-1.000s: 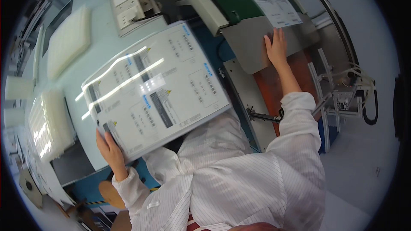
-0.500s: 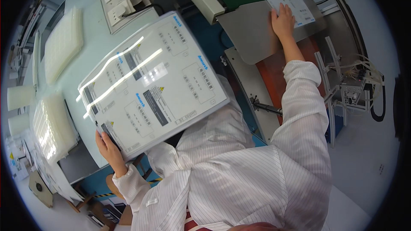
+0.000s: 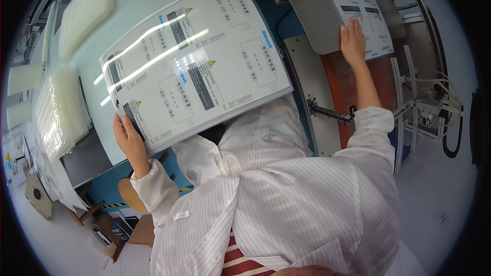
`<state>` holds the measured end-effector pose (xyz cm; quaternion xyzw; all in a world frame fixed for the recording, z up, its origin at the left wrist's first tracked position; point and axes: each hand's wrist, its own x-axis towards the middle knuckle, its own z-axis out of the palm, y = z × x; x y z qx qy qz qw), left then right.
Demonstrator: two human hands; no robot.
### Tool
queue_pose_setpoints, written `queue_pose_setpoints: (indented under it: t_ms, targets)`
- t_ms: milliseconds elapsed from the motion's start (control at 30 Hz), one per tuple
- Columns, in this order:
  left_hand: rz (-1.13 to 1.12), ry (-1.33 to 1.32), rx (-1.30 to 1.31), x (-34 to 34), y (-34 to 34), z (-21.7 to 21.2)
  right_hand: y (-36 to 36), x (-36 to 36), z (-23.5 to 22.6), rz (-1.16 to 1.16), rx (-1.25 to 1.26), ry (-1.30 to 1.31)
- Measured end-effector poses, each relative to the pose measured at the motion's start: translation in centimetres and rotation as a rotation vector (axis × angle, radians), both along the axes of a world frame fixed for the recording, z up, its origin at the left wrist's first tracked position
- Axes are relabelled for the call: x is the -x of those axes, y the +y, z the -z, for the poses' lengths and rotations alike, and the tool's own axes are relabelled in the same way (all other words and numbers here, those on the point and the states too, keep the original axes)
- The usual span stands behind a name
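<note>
Raised nearer now, laminated sheet gripped by left hand (corner pinched); right hand flat on second sheet.

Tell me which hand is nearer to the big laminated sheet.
Left. The left hand grips the big laminated sheet at its lower corner. The right hand is well off to its right, flat on a smaller printed sheet on the machine.
</note>
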<state>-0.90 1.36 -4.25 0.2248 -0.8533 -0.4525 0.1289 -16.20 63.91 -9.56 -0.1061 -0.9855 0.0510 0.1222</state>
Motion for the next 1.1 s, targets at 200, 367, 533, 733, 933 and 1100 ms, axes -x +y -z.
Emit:
queue_pose_setpoints:
  t_ms: [200,367,533,733,933,1100]
  targets:
    - [0.003,0.036,-0.026,0.0,0.0,0.0,-5.6,-9.0,-4.5,-0.257,-0.036,-0.047]
    - [0.017,0.07,-0.016,0.0,-0.3,0.3,-8.2,-8.3,-7.6,-0.125,-0.153,-0.163]
    - [-0.048,0.071,-0.049,-0.2,-0.1,0.4,-13.4,-7.6,-11.1,-0.322,0.148,0.114]
    - [-0.192,0.411,-0.051,-1.0,0.6,-1.8,-22.3,-11.1,-12.3,-0.981,0.132,0.198]
    - [-0.053,0.232,-0.714,-3.2,-1.2,-4.9,-25.0,-12.2,-10.6,-1.181,0.07,0.091]
    - [-0.024,0.06,-0.556,-3.4,-1.1,-5.5,-24.5,-11.8,-10.6,-1.261,0.077,0.118]
